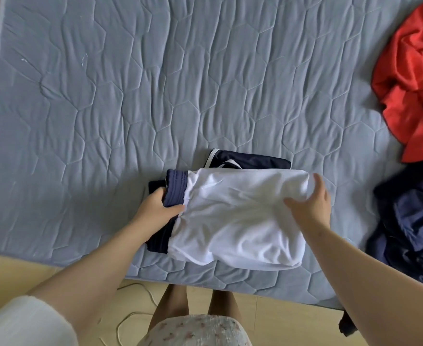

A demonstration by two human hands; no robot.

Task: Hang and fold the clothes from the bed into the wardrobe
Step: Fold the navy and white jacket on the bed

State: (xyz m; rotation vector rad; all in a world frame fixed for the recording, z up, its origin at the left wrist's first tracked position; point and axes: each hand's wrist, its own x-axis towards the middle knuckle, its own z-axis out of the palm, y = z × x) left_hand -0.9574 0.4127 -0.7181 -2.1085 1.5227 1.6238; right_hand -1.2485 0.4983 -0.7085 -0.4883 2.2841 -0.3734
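A folded white garment (pixel 235 221) with a navy waistband lies on top of a folded dark navy garment (pixel 253 159) near the front edge of the grey quilted mattress (pixel 130 96). My left hand (pixel 155 208) grips the stack at its left end, thumb on top of the waistband and fingers tucked underneath. My right hand (pixel 310 203) holds the white garment's right end, its fingers curled over the bunched edge.
A crumpled red garment (pixel 412 78) lies at the mattress's right edge, with a loose dark navy garment (pixel 410 226) below it. The wooden floor (pixel 18 268) runs along the near side, with a thin white cord (pixel 133 318) by my legs.
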